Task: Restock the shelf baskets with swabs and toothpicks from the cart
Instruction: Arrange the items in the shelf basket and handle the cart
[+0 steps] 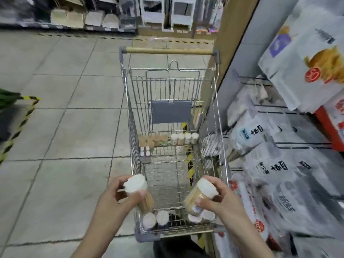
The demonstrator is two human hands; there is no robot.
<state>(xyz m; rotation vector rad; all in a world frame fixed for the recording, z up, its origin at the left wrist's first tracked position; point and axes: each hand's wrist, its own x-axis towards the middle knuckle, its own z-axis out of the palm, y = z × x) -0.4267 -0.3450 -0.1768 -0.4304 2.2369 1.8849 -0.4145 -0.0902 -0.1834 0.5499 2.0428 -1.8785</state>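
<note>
- Left hand (113,198) up over the near left corner of the cart (222,161), fingers (119,183) curled round a clear toothpick jar (138,192), white lid on top, jar tilted a little.
- Right hand (221,198) over the near right corner, fingers (214,180) wrapped round a second toothpick jar (199,194), lid leaning toward the right.
- Just below the hands, more white-lidded jars (156,219) standing in the near end of the cart, two at left, another pair at right under the held jar.
- Far end of the basket: a row of white-topped containers (184,138) against the back wall, tan-topped ones (153,140) beside them to the left, small bottles (145,150) in front of those; too blurred to tell swabs from toothpicks.
- Middle of the wire floor bare; grey flap (171,111) hanging on the back grid, wooden handle bar (169,51) across the far top.
- Cart parked on a pale grey tiled floor (65,127), yellow-and-black hazard tape (18,127) marking it at left.
- Right side: wire shelf racks crowded with white plastic packets (260,164), printed in black, just beside the cart.
- Far wall: blurred shelving (83,17) with boxed goods.
</note>
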